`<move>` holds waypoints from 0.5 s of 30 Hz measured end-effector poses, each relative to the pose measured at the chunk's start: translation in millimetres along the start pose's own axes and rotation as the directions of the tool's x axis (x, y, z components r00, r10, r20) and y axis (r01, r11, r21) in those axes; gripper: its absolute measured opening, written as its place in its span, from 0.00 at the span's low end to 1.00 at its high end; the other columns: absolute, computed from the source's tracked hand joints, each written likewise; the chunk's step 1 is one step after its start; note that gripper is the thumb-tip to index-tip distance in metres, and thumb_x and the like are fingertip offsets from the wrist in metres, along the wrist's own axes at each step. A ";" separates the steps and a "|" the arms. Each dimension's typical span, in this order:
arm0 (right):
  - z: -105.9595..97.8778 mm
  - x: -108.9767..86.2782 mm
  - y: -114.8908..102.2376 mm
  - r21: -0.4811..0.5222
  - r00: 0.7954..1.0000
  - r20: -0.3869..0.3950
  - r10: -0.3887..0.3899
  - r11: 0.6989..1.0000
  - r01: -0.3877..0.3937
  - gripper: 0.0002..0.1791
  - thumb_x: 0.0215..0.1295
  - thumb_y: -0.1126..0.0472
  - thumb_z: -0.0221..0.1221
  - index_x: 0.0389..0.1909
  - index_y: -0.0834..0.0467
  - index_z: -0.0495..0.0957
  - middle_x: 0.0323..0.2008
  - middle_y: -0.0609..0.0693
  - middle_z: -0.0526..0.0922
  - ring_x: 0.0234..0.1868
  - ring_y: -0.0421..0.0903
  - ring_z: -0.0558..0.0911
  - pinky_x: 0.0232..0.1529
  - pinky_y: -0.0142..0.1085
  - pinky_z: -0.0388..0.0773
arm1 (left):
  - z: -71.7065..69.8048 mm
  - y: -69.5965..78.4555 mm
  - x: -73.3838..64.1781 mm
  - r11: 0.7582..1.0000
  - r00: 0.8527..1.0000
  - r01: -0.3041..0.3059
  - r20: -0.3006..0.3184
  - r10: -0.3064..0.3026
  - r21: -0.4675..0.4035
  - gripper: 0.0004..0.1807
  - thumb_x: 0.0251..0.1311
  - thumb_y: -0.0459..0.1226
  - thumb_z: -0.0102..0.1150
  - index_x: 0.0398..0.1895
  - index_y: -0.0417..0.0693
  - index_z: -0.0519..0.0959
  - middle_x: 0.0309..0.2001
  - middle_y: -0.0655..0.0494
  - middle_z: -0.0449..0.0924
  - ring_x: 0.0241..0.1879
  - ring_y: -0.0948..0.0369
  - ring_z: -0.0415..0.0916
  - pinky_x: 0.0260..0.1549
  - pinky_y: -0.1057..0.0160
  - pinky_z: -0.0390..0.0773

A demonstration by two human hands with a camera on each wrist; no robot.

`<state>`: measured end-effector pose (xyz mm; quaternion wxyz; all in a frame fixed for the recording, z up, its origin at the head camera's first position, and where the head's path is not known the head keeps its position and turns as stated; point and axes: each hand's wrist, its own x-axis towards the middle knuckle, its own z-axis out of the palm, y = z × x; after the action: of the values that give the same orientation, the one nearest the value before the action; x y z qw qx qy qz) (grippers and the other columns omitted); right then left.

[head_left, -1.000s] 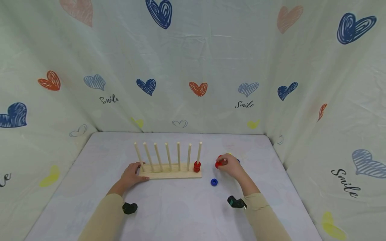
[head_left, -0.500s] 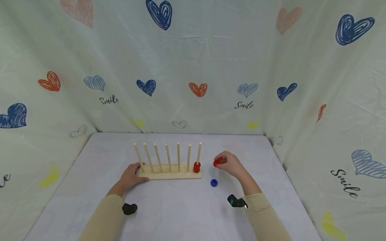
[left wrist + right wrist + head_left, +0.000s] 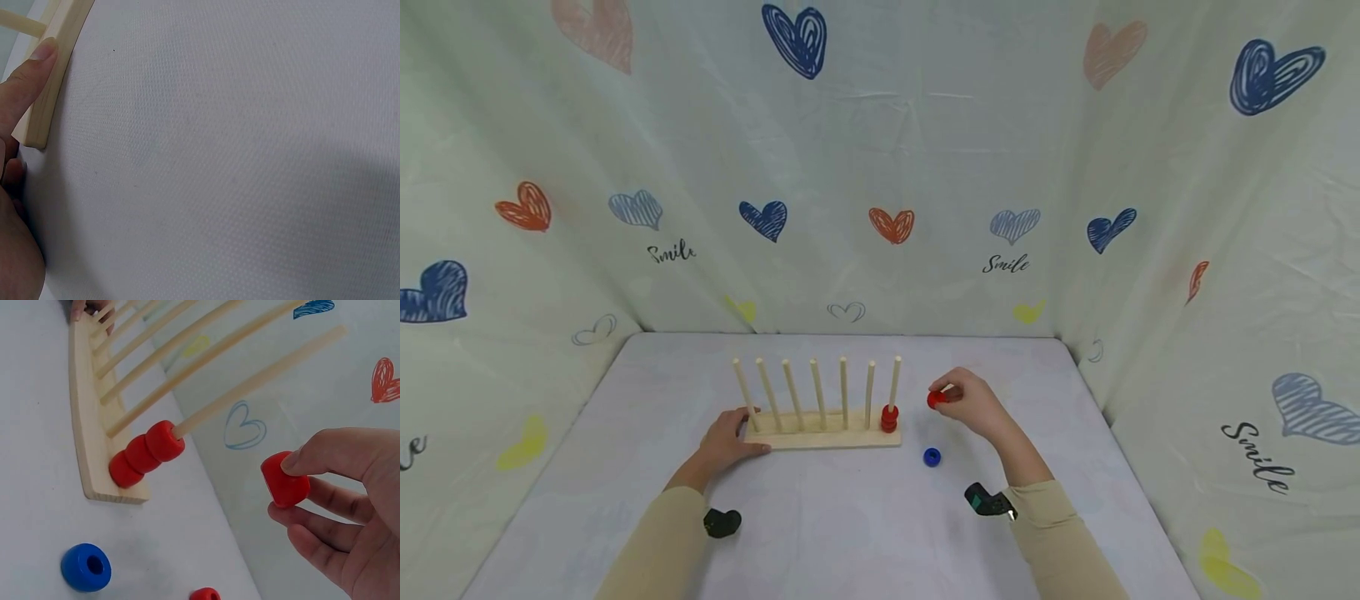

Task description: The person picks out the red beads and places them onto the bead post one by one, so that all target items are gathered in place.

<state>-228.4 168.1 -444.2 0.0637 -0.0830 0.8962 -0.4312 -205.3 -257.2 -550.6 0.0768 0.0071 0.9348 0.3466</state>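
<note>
A wooden peg rack (image 3: 823,438) with several upright pegs stands on the table. Three red beads (image 3: 145,455) are stacked on its rightmost peg. At the rack's left end, my left hand (image 3: 724,442) grips the base, thumb on the front edge (image 3: 39,69) and fingers around the end. To the right of the rack, my right hand (image 3: 976,406) pinches another red bead (image 3: 285,479) between thumb and fingers, held above the table and apart from the pegs.
A blue bead (image 3: 932,457) lies on the table right of the rack's front corner. In the right wrist view, part of another red bead (image 3: 205,594) shows at the bottom edge. A heart-printed curtain (image 3: 917,150) hangs behind the table.
My right hand has lifted the red bead and shifted it slightly left, towards the rack. The left hand and the rack have stayed in place.
</note>
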 end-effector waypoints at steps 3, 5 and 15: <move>-1.6 0.2 -4.2 0.011 1.000 0.008 0.001 1.000 -0.001 0.12 0.57 0.72 0.65 0.42 0.59 0.82 0.41 0.51 0.78 0.41 0.49 0.79 0.36 0.38 0.82 | 0.1 -0.3 0.3 1.000 1.000 -0.002 -0.002 0.002 -0.002 0.44 0.47 0.45 0.77 0.64 0.32 0.67 0.59 0.31 0.67 0.58 0.39 0.65 0.57 0.39 0.65; -3.1 -0.3 -7.1 0.012 1.000 0.015 0.000 1.000 0.000 0.12 0.57 0.71 0.64 0.42 0.59 0.82 0.41 0.51 0.78 0.39 0.49 0.79 0.33 0.37 0.82 | 0.4 -0.6 0.2 1.000 1.000 -0.010 -0.004 0.010 -0.002 0.44 0.47 0.45 0.77 0.64 0.32 0.67 0.59 0.31 0.67 0.58 0.39 0.65 0.56 0.39 0.66; -9.7 -3.2 -21.3 -0.021 1.000 0.025 -0.002 1.000 0.002 0.11 0.58 0.70 0.65 0.42 0.56 0.82 0.41 0.49 0.78 0.41 0.49 0.78 0.35 0.38 0.83 | 2.9 -5.7 1.8 1.000 1.000 -0.017 -0.011 0.017 0.001 0.45 0.46 0.46 0.77 0.64 0.33 0.67 0.59 0.31 0.67 0.58 0.39 0.65 0.57 0.39 0.65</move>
<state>-225.1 163.1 -421.4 0.0738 -0.0900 0.8997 -0.4207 -206.4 -259.5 -556.8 0.0688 0.0130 0.9353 0.3469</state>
